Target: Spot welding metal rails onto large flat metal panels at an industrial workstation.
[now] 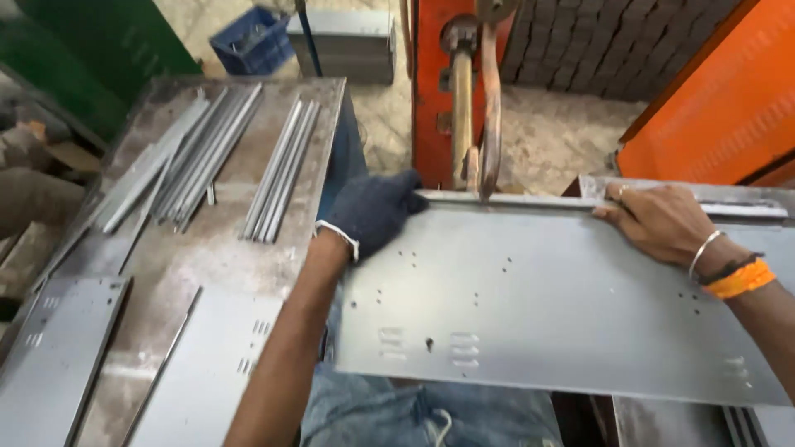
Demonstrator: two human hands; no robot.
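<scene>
metal panel (538, 298), far edge under both hands

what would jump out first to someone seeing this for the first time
A large grey sheet-metal panel with punched holes and slots fills the middle, held at its far edge by a dark-gloved left hand and a bare right hand wearing wrist bands. Right behind that edge stands an orange press; a worn table to the left carries metal strips.
</scene>
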